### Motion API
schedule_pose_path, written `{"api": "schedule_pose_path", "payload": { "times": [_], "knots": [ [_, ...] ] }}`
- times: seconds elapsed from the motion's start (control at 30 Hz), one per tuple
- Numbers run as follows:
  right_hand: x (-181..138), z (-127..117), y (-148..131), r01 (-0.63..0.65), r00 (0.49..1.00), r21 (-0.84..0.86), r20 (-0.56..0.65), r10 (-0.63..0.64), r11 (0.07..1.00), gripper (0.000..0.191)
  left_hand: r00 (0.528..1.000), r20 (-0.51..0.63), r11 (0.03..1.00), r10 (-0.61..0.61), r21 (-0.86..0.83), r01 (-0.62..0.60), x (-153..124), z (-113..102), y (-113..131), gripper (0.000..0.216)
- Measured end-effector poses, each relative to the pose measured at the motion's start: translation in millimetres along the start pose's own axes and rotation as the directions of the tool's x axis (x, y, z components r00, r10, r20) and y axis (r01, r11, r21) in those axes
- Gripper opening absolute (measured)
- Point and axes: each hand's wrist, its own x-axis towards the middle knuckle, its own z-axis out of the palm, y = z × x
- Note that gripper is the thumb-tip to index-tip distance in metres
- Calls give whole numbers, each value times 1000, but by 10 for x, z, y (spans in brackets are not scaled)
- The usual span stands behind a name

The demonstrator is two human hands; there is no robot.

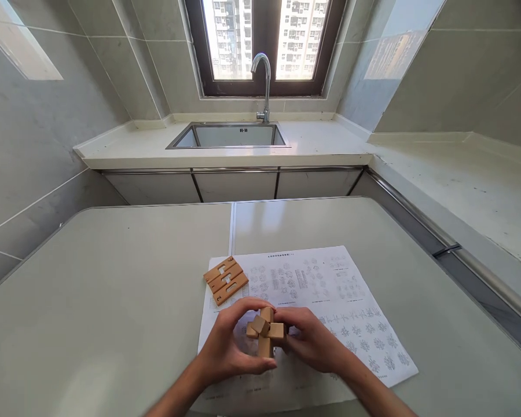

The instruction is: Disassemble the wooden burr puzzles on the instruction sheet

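Both hands, left hand (228, 347) and right hand (310, 341), grip the wooden burr puzzle (264, 331) mid-assembly (loose pieces (226, 280) lie just beyond); the next piece needs careful alignment.

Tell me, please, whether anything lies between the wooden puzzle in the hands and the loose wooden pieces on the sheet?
Nothing visible does. The wooden puzzle is held by the left hand and right hand above the sheet; only bare paper separates it from the loose pieces.

A printed sheet (330, 289) lies on the desk (113, 289). Behind, a counter (321, 145) has a sink (230, 136) and tap (264, 81) under a window (264, 40).
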Motion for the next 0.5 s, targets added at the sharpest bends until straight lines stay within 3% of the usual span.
{"api": "schedule_pose_path", "payload": {
  "times": [0.1, 0.23, 0.5],
  "knots": [
    [-15, 49, 81, 23, 995, -77, -98, -31, 997, 7, 997, -63, 995, 47, 90, -42, -21, 53, -24, 68],
    [-17, 138, 175, -5, 969, -124, -247, -26, 992, 14, 988, -147, 990, 48, 135, -28, -48, 165, -44, 61],
    [-14, 123, 194, -27, 978, -66, -209, 12, 997, 21, 988, -139, 990, 61, 134, -43, -53, 184, -38, 57]
  ]
}}
